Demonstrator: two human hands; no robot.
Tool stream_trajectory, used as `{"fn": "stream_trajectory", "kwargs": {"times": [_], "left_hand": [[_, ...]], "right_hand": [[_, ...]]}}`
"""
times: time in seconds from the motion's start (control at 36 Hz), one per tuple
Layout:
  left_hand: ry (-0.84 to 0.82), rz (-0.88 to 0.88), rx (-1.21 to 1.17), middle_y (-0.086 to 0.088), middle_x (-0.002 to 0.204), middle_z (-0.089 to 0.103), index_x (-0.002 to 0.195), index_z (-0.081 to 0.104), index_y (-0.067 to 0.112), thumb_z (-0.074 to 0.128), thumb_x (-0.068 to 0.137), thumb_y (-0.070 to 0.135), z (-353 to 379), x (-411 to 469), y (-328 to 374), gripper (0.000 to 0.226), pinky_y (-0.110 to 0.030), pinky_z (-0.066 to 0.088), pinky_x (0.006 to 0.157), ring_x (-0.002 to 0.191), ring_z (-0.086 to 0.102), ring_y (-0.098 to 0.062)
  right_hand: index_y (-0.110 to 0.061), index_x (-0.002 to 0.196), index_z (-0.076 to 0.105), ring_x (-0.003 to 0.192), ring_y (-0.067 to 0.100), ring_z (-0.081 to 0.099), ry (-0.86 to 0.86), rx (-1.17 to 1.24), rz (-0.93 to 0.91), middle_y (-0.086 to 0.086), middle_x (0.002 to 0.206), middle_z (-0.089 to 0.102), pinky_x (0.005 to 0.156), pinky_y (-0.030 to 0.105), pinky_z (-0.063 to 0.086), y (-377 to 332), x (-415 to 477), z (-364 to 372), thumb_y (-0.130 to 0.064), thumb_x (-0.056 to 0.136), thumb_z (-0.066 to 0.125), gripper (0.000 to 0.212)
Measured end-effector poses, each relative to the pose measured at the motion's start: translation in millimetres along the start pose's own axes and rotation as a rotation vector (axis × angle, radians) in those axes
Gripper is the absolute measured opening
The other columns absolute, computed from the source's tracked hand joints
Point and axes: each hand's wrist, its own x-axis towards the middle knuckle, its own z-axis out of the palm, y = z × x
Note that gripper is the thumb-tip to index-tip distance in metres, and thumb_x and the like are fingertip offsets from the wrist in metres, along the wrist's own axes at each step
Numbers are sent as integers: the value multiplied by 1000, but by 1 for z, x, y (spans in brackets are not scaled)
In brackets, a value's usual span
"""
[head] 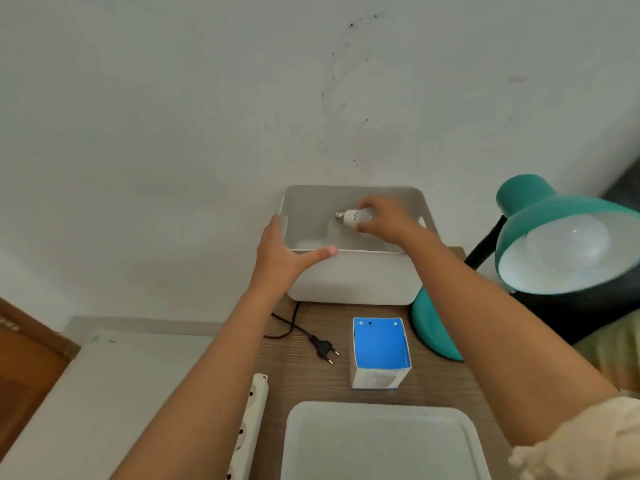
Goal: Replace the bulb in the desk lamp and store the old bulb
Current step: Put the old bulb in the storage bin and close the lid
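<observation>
A white storage box (353,277) stands open at the back of the wooden desk, against the wall. My right hand (381,220) holds a small white bulb (355,216) sideways inside the box, metal screw base pointing left. My left hand (287,254) grips the box's near-left corner, thumb along the front rim. At the right, the teal desk lamp (540,206) tilts toward me with a large white bulb (568,245) seated in its shade.
A blue-and-white bulb carton (379,351) stands open on the desk (294,368). The lamp's black plug (323,348) lies unplugged beside it. A white power strip (251,420) runs along the desk's left edge. The white box lid (377,441) lies nearest me.
</observation>
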Motion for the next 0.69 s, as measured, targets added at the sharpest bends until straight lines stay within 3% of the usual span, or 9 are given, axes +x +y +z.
{"fn": "stream_trajectory", "kwargs": {"times": [0.08,0.14,0.22,0.31,0.56,0.69], "left_hand": [[2,3,-14,7,138,38,143,29,16,86,56,45,2,-3,3,108,-21,30,99,127,37,-9],[0,7,-25,0,146,36,145,26,15,86,57,45,3,0,6,111,-21,28,100,134,34,-15],[-9,-7,-19,-2,151,30,146,23,13,85,57,47,3,0,9,114,-23,26,105,138,30,-17],[-17,-25,-12,-3,154,26,149,17,14,84,54,53,2,1,9,123,-33,26,114,141,26,-19],[-26,-33,1,-3,155,24,150,15,16,83,55,54,3,0,7,122,-35,26,115,142,24,-19],[-43,-39,8,-2,157,19,150,12,17,82,58,53,2,0,8,122,-34,24,113,143,21,-19]], "right_hand": [[-9,130,49,123,27,47,73,-6,-3,13,134,49,95,28,36,2,-1,-2,-17,74,75,62],[-7,129,48,123,28,45,146,7,-3,14,135,44,99,31,36,3,-2,-7,-16,71,77,65],[-6,123,51,114,28,49,263,-26,13,13,127,44,90,30,41,4,-9,-14,-17,70,77,60],[-5,117,55,109,27,52,292,-93,22,14,122,51,84,30,41,4,-13,-19,-16,72,75,51],[-4,118,55,111,29,52,310,-62,51,16,122,53,76,23,34,1,-3,-19,-5,76,68,43],[-4,120,55,113,29,51,295,-89,62,16,124,53,81,25,37,-2,-3,-20,-5,78,64,43]]}}
